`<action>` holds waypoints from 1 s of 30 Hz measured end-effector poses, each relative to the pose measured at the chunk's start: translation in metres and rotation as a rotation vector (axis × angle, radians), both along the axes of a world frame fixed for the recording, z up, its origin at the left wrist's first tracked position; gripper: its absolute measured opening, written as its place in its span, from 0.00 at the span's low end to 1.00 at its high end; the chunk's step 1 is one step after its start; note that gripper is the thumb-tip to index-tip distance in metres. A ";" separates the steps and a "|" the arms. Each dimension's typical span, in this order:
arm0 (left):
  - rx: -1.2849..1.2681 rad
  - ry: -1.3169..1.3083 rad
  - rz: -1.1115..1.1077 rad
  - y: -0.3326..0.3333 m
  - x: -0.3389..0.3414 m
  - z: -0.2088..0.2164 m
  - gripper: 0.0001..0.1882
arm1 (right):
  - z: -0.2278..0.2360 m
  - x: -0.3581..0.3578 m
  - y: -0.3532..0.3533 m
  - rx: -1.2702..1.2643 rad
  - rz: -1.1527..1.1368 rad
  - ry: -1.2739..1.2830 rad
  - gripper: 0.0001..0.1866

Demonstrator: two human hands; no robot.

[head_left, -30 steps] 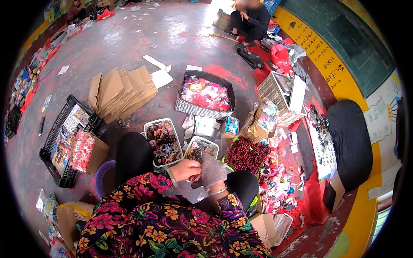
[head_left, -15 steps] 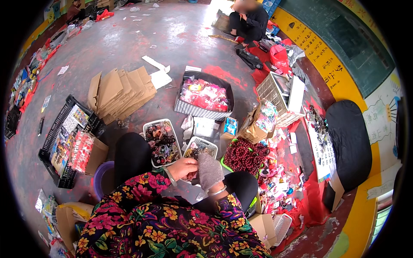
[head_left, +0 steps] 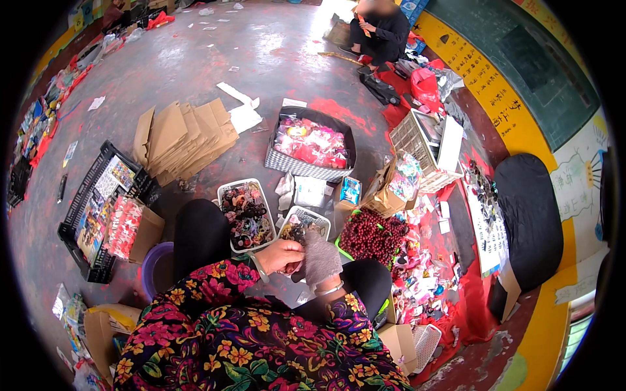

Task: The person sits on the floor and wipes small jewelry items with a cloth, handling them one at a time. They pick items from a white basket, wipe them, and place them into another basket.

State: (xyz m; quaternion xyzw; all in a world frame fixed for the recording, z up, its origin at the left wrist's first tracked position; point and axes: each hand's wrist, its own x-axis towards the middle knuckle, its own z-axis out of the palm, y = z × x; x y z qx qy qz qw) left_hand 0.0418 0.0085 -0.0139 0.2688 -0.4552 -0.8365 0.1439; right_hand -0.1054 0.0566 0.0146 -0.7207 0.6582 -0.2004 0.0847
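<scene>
In front of my lap, a fuzzy grey cloth piece [head_left: 321, 259] covers my right hand [head_left: 328, 285] down to the braceleted wrist. That hand's fingers are hidden; whether it wears the cloth or sits under it is unclear. My left hand [head_left: 282, 256], with a bangle at its wrist, is closed, its fingertips pressed together at the left edge of the cloth. Just beyond lies a small white basket [head_left: 325, 225] with small mixed items. Left of it stands a larger white basket [head_left: 270, 217] holding many hair ties and small trinkets.
A heap of dark red beads [head_left: 373, 240] lies right of my hands. Farther out are a checked bin [head_left: 306, 173] of pink packets, flattened cardboard [head_left: 186, 140] and a black crate [head_left: 72, 228]. A purple bucket [head_left: 151, 274] stands left. Another person [head_left: 381, 32] sits at the far right.
Both hands stay together, and the cloth has shifted slightly, its upper part now looser and bent. The person far away now holds up something orange-red.
</scene>
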 end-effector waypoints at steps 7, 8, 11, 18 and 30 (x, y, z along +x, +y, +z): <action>-0.022 0.018 0.027 -0.001 -0.001 0.002 0.07 | -0.002 -0.002 0.002 -0.087 0.069 -0.051 0.14; -0.013 0.021 0.045 -0.001 -0.001 0.004 0.07 | -0.006 -0.005 0.000 -0.103 0.129 -0.032 0.13; -0.010 -0.022 0.092 0.000 0.000 0.017 0.07 | -0.007 -0.004 -0.001 -0.056 0.146 0.030 0.09; -0.225 -0.025 -0.026 -0.001 -0.001 0.009 0.07 | -0.005 -0.003 -0.001 -0.077 0.104 0.035 0.23; -0.294 -0.033 -0.038 -0.001 -0.001 0.008 0.07 | 0.007 -0.005 0.004 0.010 0.139 -0.117 0.13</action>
